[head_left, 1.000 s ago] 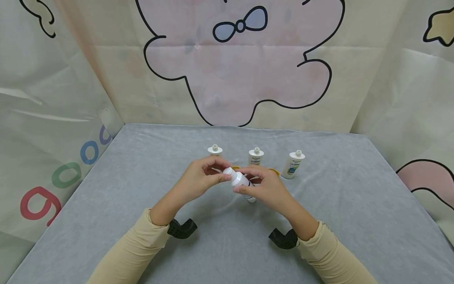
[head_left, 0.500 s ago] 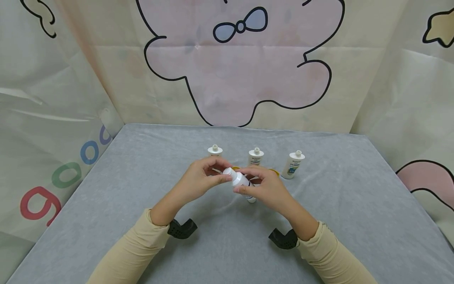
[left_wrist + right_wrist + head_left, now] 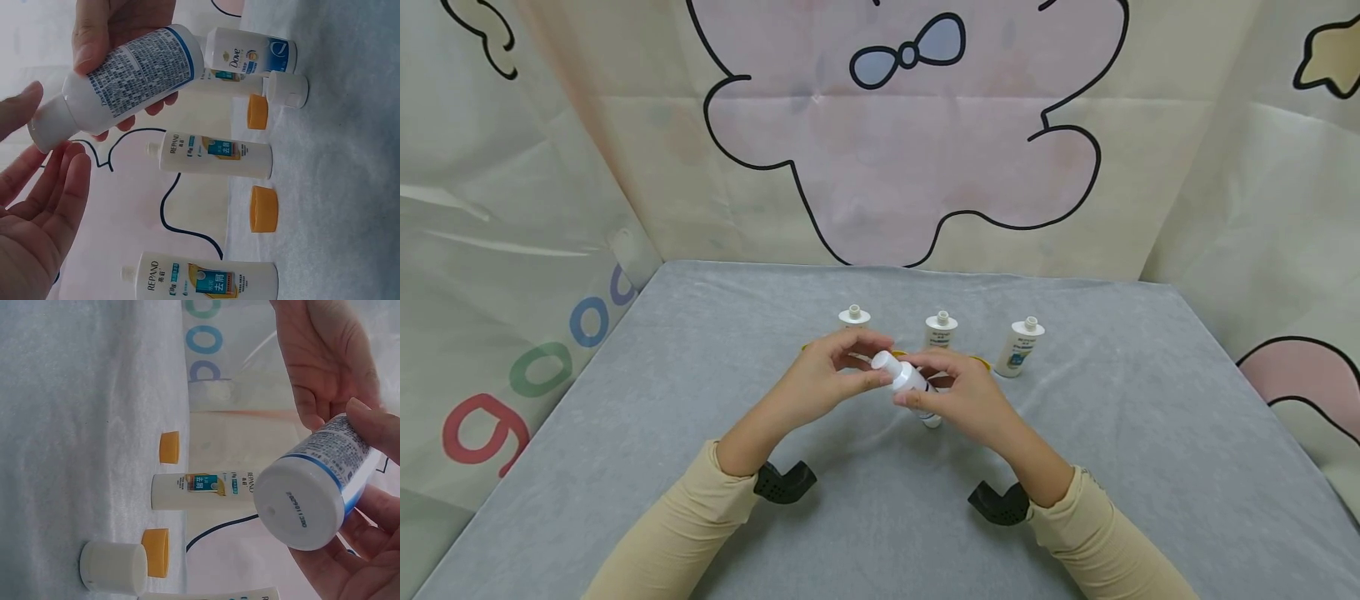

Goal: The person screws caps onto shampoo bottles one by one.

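Note:
A white shampoo bottle with a blue band (image 3: 147,78) is held tilted in mid-air, its capped end up and to the left in the head view. My right hand (image 3: 958,392) grips its body, thumb on the near side. Thumb and fingers of my left hand (image 3: 827,375) lie on either side of its white cap (image 3: 53,125), pinching it. The right wrist view shows the bottle's white base (image 3: 300,503) with small printed characters. Part of the label is covered by the right fingers.
Beyond the hands stand uncapped cream bottles, at left (image 3: 854,317), middle (image 3: 942,329) and right (image 3: 1021,346). Orange caps (image 3: 257,112) and a white cap (image 3: 287,89) rest on the grey cloth (image 3: 865,533). A Dove bottle (image 3: 250,53) stands behind the held one.
The left fingers have shifted slightly at the cap, and a sliver of orange now shows beside the left hand. The right hand and the bottle stay almost in place.

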`<state>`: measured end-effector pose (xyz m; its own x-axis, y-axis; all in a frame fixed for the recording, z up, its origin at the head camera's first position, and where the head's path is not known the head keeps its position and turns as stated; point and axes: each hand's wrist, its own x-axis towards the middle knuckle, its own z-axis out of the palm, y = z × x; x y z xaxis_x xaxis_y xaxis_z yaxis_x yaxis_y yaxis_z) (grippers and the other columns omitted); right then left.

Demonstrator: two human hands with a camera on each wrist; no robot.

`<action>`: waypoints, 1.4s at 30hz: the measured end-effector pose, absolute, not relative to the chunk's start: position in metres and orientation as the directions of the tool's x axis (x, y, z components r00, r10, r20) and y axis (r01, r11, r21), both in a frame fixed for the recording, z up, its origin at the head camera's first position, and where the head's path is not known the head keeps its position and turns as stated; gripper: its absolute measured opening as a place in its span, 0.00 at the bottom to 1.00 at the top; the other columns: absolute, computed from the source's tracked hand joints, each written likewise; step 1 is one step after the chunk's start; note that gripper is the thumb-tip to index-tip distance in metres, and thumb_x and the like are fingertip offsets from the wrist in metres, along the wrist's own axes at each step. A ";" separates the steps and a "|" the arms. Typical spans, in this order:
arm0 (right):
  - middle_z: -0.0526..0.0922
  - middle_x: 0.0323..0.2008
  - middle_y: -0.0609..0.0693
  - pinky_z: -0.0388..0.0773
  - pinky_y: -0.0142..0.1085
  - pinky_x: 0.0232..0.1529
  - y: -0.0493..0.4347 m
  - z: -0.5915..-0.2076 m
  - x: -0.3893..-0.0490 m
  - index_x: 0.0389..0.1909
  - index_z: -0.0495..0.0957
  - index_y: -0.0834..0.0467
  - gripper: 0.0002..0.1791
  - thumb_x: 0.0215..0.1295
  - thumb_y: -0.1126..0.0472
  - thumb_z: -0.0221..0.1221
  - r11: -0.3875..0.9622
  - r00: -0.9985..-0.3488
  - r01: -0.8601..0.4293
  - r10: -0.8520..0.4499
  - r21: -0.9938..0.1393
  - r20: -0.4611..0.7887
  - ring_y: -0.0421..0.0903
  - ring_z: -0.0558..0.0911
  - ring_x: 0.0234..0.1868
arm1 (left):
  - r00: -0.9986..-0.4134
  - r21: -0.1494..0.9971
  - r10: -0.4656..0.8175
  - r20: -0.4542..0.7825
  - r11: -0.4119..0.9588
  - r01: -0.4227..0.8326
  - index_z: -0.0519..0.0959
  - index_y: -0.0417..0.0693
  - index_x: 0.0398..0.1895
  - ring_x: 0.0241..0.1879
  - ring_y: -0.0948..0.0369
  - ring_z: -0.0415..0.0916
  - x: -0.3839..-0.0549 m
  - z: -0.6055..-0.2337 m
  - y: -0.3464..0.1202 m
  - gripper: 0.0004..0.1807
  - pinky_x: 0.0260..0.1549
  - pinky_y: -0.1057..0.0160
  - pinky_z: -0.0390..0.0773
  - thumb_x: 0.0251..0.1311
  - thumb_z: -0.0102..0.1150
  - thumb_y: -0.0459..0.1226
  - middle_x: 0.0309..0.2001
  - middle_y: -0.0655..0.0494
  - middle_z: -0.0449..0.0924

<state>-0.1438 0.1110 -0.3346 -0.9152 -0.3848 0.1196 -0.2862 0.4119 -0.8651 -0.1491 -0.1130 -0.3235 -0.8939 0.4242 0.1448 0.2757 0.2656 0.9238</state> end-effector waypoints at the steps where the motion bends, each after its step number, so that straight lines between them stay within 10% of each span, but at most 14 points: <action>1: 0.85 0.51 0.53 0.81 0.42 0.52 0.111 -0.335 -0.144 0.53 0.84 0.57 0.22 0.57 0.57 0.72 0.412 -0.915 -0.285 -0.385 -0.865 0.119 0.49 0.81 0.47 | -0.898 0.924 0.416 0.140 0.272 0.270 0.80 0.48 0.54 0.50 0.56 0.80 -0.149 -0.323 -0.113 0.17 0.48 0.55 0.83 0.61 0.68 0.37 0.53 0.51 0.82; 42: 0.87 0.47 0.54 0.83 0.36 0.45 0.110 -0.333 -0.143 0.50 0.85 0.58 0.21 0.54 0.58 0.74 0.402 -0.913 -0.288 -0.389 -0.869 0.123 0.45 0.81 0.42 | -0.941 0.933 0.307 0.144 0.276 0.233 0.86 0.46 0.42 0.38 0.62 0.84 -0.146 -0.324 -0.109 0.11 0.40 0.64 0.85 0.56 0.72 0.38 0.40 0.52 0.87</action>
<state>-0.1427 0.1103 -0.3330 -0.9129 -0.3894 0.1225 -0.2880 0.4017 -0.8693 -0.1458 -0.1093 -0.3244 -0.9408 0.3069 0.1437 0.2325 0.2759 0.9326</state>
